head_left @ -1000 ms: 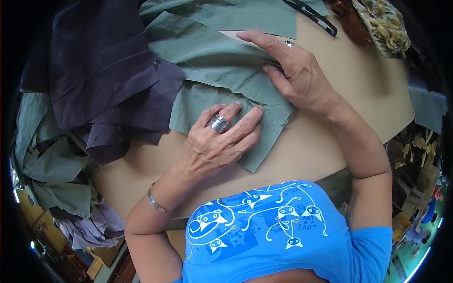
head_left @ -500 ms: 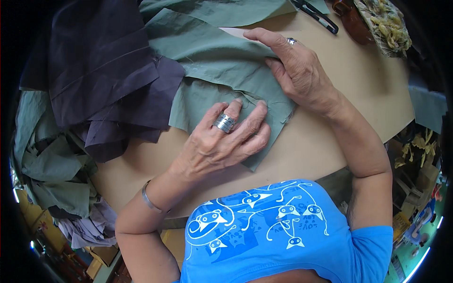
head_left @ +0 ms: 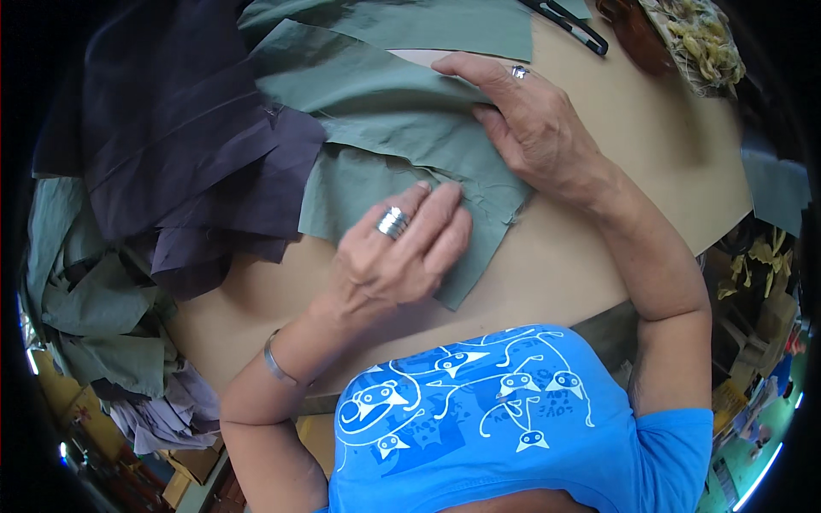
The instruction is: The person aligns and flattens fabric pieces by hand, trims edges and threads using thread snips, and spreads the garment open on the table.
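A sage green fabric piece lies creased on the beige board, with a raised, wrinkled fold across it. My left hand, wearing a wide silver ring, rests on that fabric with curled fingertips drawn together at the fold; motion slightly blurs it. My right hand is on the upper right part of the same piece, index finger stretched out and thumb apart beneath it.
Dark purple fabric is heaped at left, above green offcuts and a lilac cloth. Black snips lie at top right beside a brown pot and a pad with tangled yellowish material.
My left hand shifted right, then back left, its fingers closing up on the fold. My right hand has stayed nearly in place on the fabric.
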`<state>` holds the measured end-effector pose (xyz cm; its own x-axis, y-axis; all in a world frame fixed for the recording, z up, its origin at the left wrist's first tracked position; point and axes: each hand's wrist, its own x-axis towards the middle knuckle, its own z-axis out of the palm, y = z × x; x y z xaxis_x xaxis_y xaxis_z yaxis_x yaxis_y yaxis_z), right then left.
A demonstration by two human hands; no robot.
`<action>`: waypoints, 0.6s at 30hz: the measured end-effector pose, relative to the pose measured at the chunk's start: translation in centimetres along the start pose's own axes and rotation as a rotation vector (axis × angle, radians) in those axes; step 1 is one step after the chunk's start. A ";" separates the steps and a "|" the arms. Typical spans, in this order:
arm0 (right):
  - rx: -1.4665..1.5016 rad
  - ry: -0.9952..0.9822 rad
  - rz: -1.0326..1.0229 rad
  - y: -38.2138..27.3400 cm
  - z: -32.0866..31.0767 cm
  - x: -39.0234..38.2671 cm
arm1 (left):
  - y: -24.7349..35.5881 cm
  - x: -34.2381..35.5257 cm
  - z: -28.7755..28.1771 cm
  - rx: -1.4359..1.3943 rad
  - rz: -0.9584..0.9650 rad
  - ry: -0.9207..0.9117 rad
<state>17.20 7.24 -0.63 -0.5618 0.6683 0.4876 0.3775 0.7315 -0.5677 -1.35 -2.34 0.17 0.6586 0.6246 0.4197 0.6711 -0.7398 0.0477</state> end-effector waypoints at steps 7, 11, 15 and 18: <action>-0.189 0.001 -0.080 0.0 0.2 -0.7 | -0.3 2.5 0.5 -0.040 -0.120 -0.013; -0.204 -0.011 -0.093 0.0 0.4 -0.6 | -0.5 2.8 0.6 -0.082 -0.144 -0.051; -0.309 0.027 -0.158 0.2 0.5 -0.5 | -0.1 3.3 0.6 -0.075 -0.179 -0.072; -0.354 -0.016 -0.161 0.0 0.2 -0.5 | -0.2 3.5 0.5 -0.082 -0.131 -0.091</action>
<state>17.35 6.86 -1.01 -0.6451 0.5408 0.5399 0.5124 0.8302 -0.2194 1.00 0.16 1.20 0.5980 0.7342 0.3215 0.7255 -0.6663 0.1722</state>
